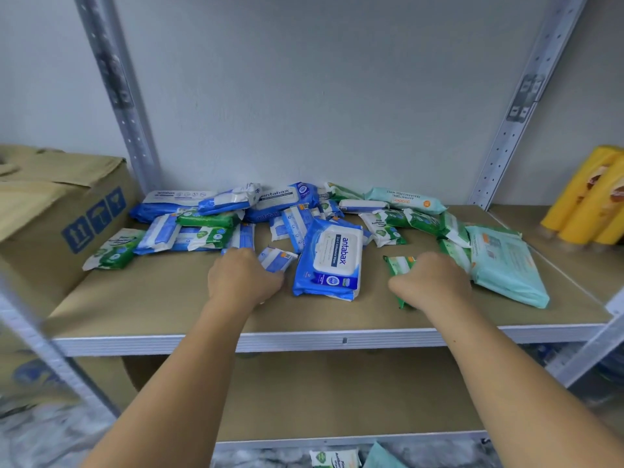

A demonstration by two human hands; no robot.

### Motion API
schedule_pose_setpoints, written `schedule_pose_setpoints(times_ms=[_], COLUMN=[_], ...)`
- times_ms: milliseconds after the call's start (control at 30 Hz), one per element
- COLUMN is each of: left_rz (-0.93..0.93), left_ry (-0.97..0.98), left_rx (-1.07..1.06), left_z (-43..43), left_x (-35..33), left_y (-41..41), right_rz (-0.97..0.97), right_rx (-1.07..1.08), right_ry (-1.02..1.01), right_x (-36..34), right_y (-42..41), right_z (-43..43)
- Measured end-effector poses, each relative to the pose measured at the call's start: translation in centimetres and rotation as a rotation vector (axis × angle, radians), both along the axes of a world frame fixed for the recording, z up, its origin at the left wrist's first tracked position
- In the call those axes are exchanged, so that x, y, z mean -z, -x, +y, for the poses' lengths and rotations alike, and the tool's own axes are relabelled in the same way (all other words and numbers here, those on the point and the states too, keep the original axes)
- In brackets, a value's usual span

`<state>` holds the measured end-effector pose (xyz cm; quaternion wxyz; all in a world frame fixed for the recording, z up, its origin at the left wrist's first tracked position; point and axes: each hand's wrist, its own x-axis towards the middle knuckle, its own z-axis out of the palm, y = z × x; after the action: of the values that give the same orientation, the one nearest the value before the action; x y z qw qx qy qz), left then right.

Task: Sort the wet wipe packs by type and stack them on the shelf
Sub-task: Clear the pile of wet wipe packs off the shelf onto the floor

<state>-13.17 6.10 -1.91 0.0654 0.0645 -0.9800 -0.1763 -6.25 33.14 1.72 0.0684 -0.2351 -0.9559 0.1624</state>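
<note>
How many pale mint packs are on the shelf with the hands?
2: a small mint pack at the back right, a large mint pack beside the right hand. Others may lie buried.

Light was bright, even, diffuse and cool-toned. The wall [320, 96] rendered blue-grey without hotspots. Shadows were soft and short: thin ones lay under the packs on the shelf board [169, 298] and a darker band beneath its front edge, consistent with light from above. Wide-angle distortion leaned the left upright [114, 79] and right upright [526, 96] outward. Centre sharpness was good; print on the large blue pack [329, 261] was legible. Motion blur softened the left hand [243, 278], the small blue pack [275, 259] it gripped, the right hand [434, 278] and the green pack [396, 265] it gripped. The lower left corner was smeared.
</note>
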Motion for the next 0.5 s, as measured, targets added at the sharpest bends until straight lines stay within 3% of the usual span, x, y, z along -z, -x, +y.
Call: schedule_pose_setpoints(times_ms=[267,500], left_rz=[0.161,0.036], left_ry=[-0.177,-0.227], left_rx=[0.040,0.214], left_z=[-1.6,-0.9], left_x=[-1.4,2.2], left_y=[-7.8,-17.6], right_rz=[0.166,0.250], right_rx=[-0.161,-0.241], right_ry=[0.060,0.083], right_x=[-2.0,2.8], right_y=[-7.1,-15.2], right_z=[-3.6,-6.6])
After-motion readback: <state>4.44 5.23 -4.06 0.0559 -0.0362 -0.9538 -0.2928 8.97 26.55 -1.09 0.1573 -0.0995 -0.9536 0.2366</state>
